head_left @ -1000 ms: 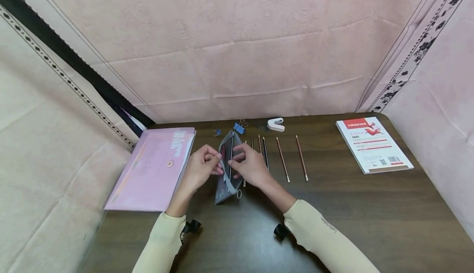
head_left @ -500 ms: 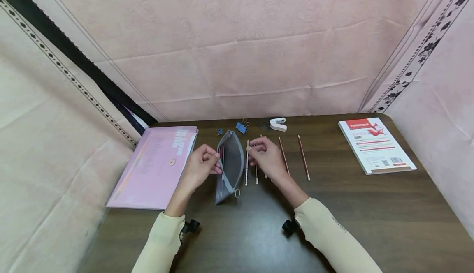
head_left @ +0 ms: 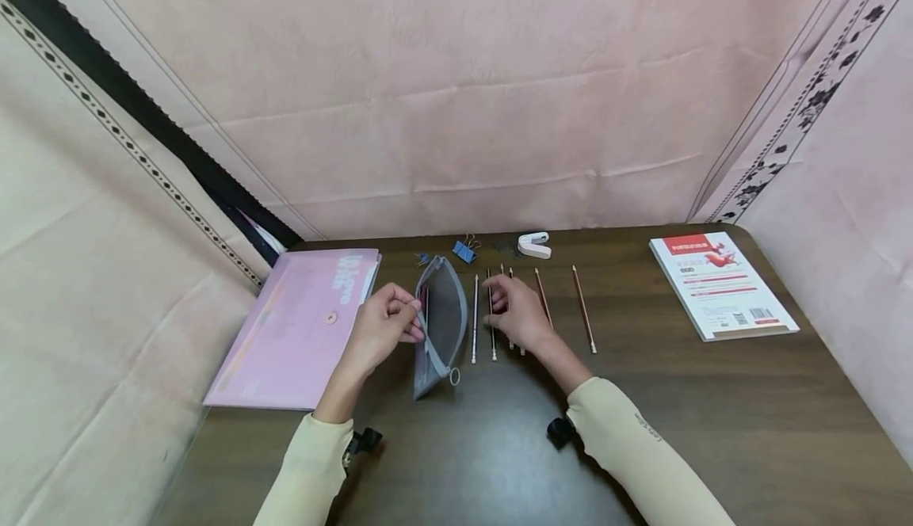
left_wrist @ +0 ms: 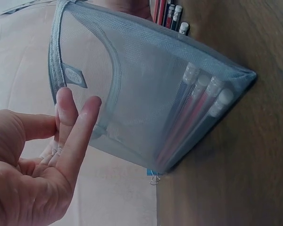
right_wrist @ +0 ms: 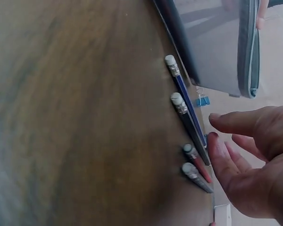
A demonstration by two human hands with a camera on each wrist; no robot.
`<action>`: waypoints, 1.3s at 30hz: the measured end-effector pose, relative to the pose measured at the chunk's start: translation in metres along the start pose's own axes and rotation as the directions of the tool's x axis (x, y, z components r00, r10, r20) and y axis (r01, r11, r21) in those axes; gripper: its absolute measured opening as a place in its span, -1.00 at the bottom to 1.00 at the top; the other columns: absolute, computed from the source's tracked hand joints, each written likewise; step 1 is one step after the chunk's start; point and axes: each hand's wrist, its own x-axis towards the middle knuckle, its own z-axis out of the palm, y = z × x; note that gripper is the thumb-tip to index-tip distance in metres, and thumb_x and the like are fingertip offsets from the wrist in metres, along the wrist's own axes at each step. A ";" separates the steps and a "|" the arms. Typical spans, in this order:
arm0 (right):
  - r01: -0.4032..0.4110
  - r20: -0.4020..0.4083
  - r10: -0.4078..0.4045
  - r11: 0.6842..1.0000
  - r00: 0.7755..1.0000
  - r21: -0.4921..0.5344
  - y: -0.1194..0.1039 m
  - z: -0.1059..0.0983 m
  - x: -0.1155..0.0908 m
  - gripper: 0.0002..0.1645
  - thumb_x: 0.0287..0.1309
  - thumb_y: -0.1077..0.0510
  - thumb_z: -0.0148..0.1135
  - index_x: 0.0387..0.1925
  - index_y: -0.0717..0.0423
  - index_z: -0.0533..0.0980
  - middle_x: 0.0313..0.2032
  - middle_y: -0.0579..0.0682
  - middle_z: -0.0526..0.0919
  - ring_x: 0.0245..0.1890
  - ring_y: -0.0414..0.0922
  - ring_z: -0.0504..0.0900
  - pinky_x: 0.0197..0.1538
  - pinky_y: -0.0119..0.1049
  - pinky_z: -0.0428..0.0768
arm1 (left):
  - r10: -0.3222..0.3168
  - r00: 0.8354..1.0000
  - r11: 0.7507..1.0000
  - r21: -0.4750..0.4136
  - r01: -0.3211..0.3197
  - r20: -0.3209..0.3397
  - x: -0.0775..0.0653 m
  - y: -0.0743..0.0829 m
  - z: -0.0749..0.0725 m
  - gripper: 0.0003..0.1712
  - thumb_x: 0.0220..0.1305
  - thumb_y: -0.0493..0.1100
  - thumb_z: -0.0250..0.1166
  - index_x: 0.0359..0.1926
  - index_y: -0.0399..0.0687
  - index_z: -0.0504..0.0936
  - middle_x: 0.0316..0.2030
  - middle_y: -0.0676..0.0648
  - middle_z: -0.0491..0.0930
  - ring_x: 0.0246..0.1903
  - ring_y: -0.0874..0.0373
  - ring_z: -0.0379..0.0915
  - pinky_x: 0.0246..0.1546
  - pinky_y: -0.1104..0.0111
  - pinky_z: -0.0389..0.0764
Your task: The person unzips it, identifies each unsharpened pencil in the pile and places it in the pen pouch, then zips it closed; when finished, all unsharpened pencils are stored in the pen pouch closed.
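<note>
In the head view my left hand [head_left: 387,322] pinches the rim of a grey mesh pencil pouch [head_left: 445,316], whose zipped mouth gapes wide. Through the mesh, the left wrist view shows several eraser-tipped pencils [left_wrist: 198,96] lying along the bottom of the pouch. Just right of the pouch, my right hand [head_left: 519,312] hovers low over a row of loose pencils. Its thumb and fingers are spread apart around a dark pencil [head_left: 493,340], with nothing gripped between them in the right wrist view. A blue pencil [right_wrist: 181,87] lies between that one and the pouch.
A pink folder [head_left: 292,328] lies left of the pouch. Blue binder clips [head_left: 464,252] and a white stapler-like item [head_left: 534,245] sit at the back, near the curtain. Further right lie brown pencils [head_left: 583,308] and a white-and-red book [head_left: 723,284].
My right hand has moved right, from the pouch's mouth to the row of pencils. The pencil that stood in the mouth has dropped inside. My left hand keeps hold of the rim.
</note>
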 end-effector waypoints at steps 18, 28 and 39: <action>0.014 -0.044 -0.022 0.985 0.999 -0.173 0.003 0.013 -0.008 -0.18 -0.34 0.33 0.56 0.10 0.07 0.46 -0.27 0.01 0.51 -0.34 -0.19 0.51 -0.19 -0.29 0.58 | -0.008 1.000 1.000 -0.015 0.008 0.004 0.012 -0.020 0.004 -0.77 0.36 -0.18 0.18 -0.13 -0.28 0.44 -0.38 -0.40 0.61 -0.44 -0.24 0.67 -0.37 0.07 0.76; -0.085 -0.116 0.063 0.978 0.991 -0.191 -0.004 0.016 -0.007 -0.27 -0.22 0.25 0.52 0.08 0.18 0.44 -0.33 -0.01 0.63 -0.31 -0.08 0.59 -0.14 -0.15 0.64 | 0.036 0.999 0.999 0.036 -0.035 -0.033 0.018 -0.028 0.005 -0.80 0.34 -0.11 0.22 -0.19 -0.15 0.45 -0.46 -0.25 0.60 -0.54 -0.04 0.66 -0.48 0.17 0.75; -0.140 -0.159 0.111 0.972 0.981 -0.186 -0.005 0.018 -0.006 -0.37 -0.21 0.21 0.53 -0.02 0.11 0.46 -0.40 -0.08 0.62 -0.37 -0.06 0.60 -0.23 -0.15 0.61 | 0.002 1.000 0.997 0.074 0.000 -0.027 0.017 -0.014 0.005 -0.78 0.35 -0.18 0.19 -0.13 -0.28 0.45 -0.39 -0.36 0.62 -0.46 -0.17 0.67 -0.38 0.11 0.76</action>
